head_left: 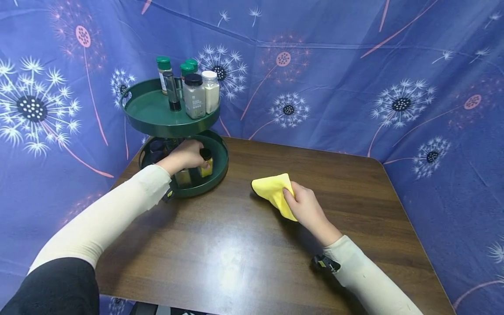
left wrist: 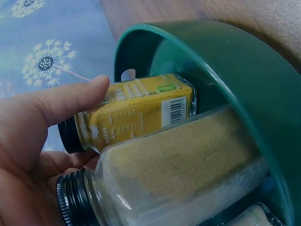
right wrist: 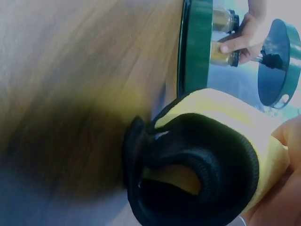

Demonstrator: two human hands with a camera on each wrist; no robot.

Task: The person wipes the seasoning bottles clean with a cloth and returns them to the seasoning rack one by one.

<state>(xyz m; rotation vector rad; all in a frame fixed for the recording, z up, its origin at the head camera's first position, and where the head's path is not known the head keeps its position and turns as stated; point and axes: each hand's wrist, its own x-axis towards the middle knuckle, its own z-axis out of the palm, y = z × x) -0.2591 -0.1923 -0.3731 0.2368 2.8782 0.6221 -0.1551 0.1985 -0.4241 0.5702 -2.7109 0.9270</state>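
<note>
My left hand (head_left: 186, 154) reaches into the lower tier (head_left: 220, 176) of a green two-tier rack. Its thumb and fingers pinch a spice jar with a yellow label and black lid (left wrist: 136, 113) near the neck; the jar's base is still inside the tray rim. Right beside it, close to my fingers, is a clear jar of tan powder (left wrist: 183, 165), also black-lidded. Over the table at the right, my right hand (head_left: 309, 205) grips a yellow cloth with dark edging (head_left: 271, 189). In the right wrist view the cloth (right wrist: 225, 106) curls, showing its dark underside.
The upper green tray (head_left: 149, 105) overhangs my left hand and carries several jars, among them a grey-labelled pepper jar (head_left: 194, 98) and a white-capped jar (head_left: 211, 92). The brown wooden table (head_left: 236, 253) meets blue patterned fabric (head_left: 334, 87) at the back and sides.
</note>
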